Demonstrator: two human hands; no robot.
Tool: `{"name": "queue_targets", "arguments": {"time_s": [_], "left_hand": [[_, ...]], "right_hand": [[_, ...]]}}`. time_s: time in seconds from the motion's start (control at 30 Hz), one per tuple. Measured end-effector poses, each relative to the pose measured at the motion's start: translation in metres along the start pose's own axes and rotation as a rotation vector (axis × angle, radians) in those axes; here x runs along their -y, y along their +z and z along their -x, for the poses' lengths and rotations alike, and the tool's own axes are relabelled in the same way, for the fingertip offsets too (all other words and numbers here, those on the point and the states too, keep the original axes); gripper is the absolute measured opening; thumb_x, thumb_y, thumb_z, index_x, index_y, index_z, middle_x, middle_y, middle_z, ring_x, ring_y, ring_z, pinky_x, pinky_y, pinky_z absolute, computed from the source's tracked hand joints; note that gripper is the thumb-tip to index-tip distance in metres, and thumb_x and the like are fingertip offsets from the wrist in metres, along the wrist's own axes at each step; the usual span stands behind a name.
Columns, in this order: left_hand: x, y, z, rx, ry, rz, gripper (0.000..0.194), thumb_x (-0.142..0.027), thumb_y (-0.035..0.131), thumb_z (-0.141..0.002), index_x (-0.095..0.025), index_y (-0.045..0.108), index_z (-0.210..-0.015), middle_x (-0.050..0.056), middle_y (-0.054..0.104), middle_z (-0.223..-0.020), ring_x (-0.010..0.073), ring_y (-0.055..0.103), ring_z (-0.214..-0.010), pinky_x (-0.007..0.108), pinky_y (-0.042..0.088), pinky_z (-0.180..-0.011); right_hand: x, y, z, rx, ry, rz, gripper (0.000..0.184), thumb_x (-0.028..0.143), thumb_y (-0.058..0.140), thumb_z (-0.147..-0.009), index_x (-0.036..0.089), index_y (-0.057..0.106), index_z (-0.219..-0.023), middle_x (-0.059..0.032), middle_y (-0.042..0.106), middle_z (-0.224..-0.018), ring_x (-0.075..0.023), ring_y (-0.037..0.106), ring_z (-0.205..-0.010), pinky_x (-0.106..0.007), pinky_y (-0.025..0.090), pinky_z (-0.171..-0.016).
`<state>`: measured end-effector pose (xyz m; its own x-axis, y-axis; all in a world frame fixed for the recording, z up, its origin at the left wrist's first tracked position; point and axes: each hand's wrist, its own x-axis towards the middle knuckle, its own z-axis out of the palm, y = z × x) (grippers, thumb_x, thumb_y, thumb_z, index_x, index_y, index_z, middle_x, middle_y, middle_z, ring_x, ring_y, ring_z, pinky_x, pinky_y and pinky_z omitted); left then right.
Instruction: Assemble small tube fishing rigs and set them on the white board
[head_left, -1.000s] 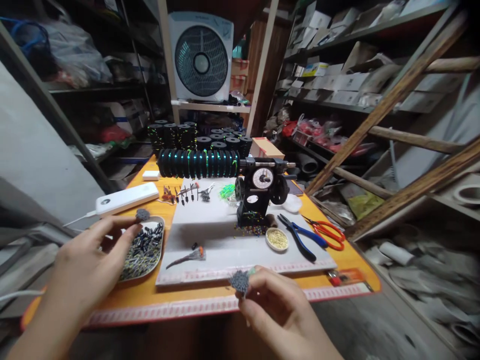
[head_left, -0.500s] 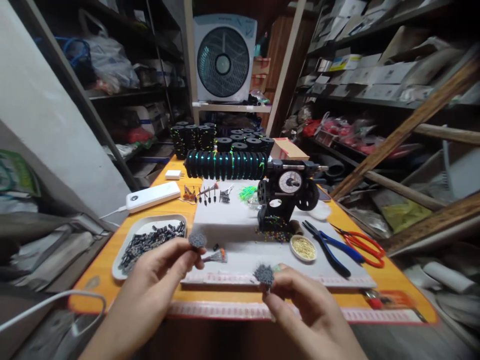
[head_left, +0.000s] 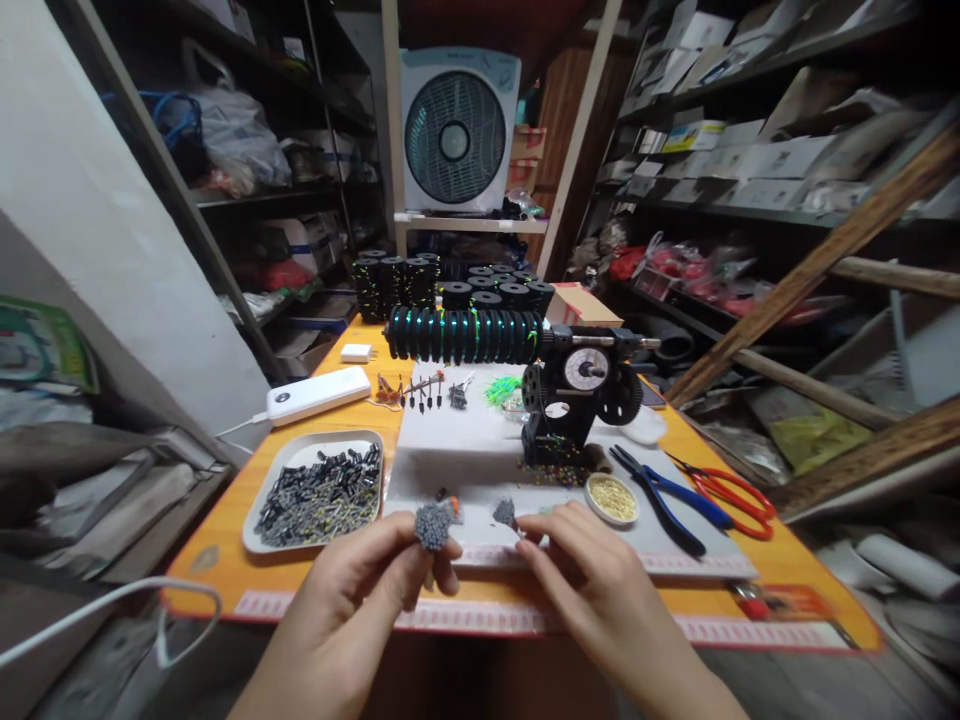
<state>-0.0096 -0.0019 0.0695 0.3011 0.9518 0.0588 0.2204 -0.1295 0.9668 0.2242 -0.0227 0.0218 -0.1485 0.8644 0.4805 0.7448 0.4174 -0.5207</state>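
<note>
My left hand (head_left: pixel 375 585) pinches a tight bundle of grey round-tipped pieces (head_left: pixel 433 526), its tips turned toward me. At the fingertips of my right hand (head_left: pixel 581 560) is a smaller grey bundle (head_left: pixel 503 512), low over the white board (head_left: pixel 480 475); the fingers seem closed on its end. Just behind the left bundle lie an orange-ended small piece (head_left: pixel 454 506) and a small dark bit (head_left: pixel 441 494). A white tray (head_left: pixel 253 535) of loose dark and grey small parts stands left of my left hand. A round dish (head_left: pixel 611 499) of gold-coloured bits is beyond my right hand.
A black geared winding machine (head_left: pixel 581 375) carries a ribbed black roll (head_left: pixel 465 335) across the board. Pliers (head_left: pixel 664 500) and orange-handled scissors (head_left: pixel 731 495) lie right. A white power bank (head_left: pixel 319 395) sits left. Black spools (head_left: pixel 397 285) and a box fan (head_left: pixel 460 135) stand behind.
My left hand has moved right with its bundle, uncovering more of the tray. My right hand has moved its bundle slightly left and away from me, toward the board. The view has shifted a little.
</note>
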Motion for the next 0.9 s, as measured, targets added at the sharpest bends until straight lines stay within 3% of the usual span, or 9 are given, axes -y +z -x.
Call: {"name": "queue_targets", "arguments": {"time_s": [0.2, 0.37, 0.47, 0.57, 0.63, 0.73, 0.9], "left_hand": [[0.007, 0.002, 0.006, -0.019, -0.012, 0.027, 0.031, -0.047, 0.054, -0.095, -0.027, 0.069, -0.077, -0.001, 0.069, -0.078, 0.0191, 0.062, -0.08, 0.024, 0.045, -0.073], [0.018, 0.013, 0.007, -0.104, 0.016, -0.108, 0.023, -0.04, 0.053, -0.096, -0.026, 0.068, -0.085, -0.001, 0.069, -0.082, 0.019, 0.064, -0.084, 0.023, 0.046, -0.073], [0.027, 0.022, 0.008, -0.016, 0.12, -0.23, 0.02, -0.027, 0.051, -0.096, -0.025, 0.071, -0.093, 0.001, 0.074, -0.093, 0.0196, 0.067, -0.091, 0.024, 0.048, -0.083], [0.035, 0.027, 0.014, 0.024, 0.191, -0.288, 0.026, -0.02, 0.049, -0.094, -0.026, 0.075, -0.095, 0.003, 0.078, -0.097, 0.0218, 0.069, -0.096, 0.027, 0.05, -0.086], [0.038, 0.028, 0.018, -0.008, 0.169, -0.273, 0.026, -0.021, 0.051, -0.091, -0.028, 0.076, -0.094, 0.002, 0.079, -0.098, 0.0226, 0.071, -0.096, 0.027, 0.051, -0.086], [0.039, 0.026, 0.025, -0.058, 0.071, -0.219, 0.024, -0.025, 0.055, -0.088, -0.03, 0.078, -0.096, 0.001, 0.08, -0.103, 0.0226, 0.071, -0.1, 0.028, 0.049, -0.093], [0.038, 0.023, 0.029, 0.013, -0.081, -0.136, 0.021, -0.034, 0.058, -0.087, -0.029, 0.079, -0.09, 0.001, 0.08, -0.097, 0.0229, 0.07, -0.096, 0.026, 0.051, -0.087]], "right_hand": [[0.0, 0.007, 0.0, -0.035, -0.017, -0.021, 0.014, 0.012, 0.054, -0.096, 0.019, 0.065, -0.097, -0.0044, 0.065, -0.081, -0.021, 0.061, -0.076, -0.032, 0.05, -0.066], [0.006, -0.007, 0.004, -0.132, -0.033, -0.09, 0.019, 0.012, 0.049, -0.099, 0.023, 0.062, -0.105, -0.0043, 0.058, -0.087, -0.0191, 0.058, -0.081, -0.029, 0.05, -0.068], [0.013, -0.019, 0.003, -0.169, -0.189, -0.04, 0.031, 0.003, 0.047, -0.096, 0.021, 0.064, -0.114, -0.006, 0.053, -0.092, -0.0188, 0.054, -0.083, -0.029, 0.049, -0.07], [0.018, -0.025, -0.001, -0.098, -0.456, 0.146, 0.034, 0.001, 0.042, -0.097, 0.015, 0.062, -0.12, -0.0094, 0.054, -0.094, -0.0217, 0.05, -0.086, -0.034, 0.049, -0.076], [0.018, -0.027, -0.005, -0.015, -0.541, 0.237, 0.032, 0.004, 0.037, -0.1, 0.011, 0.063, -0.117, -0.0104, 0.054, -0.091, -0.023, 0.048, -0.086, -0.036, 0.048, -0.077], [0.017, -0.031, -0.011, 0.067, -0.497, 0.252, 0.033, 0.005, 0.034, -0.102, 0.012, 0.065, -0.109, -0.011, 0.055, -0.091, -0.0224, 0.047, -0.085, -0.035, 0.047, -0.075], [0.02, -0.037, -0.017, 0.085, -0.614, 0.239, 0.034, 0.01, 0.032, -0.105, 0.008, 0.066, -0.106, -0.0121, 0.057, -0.092, -0.0218, 0.047, -0.086, -0.034, 0.048, -0.08]]}}
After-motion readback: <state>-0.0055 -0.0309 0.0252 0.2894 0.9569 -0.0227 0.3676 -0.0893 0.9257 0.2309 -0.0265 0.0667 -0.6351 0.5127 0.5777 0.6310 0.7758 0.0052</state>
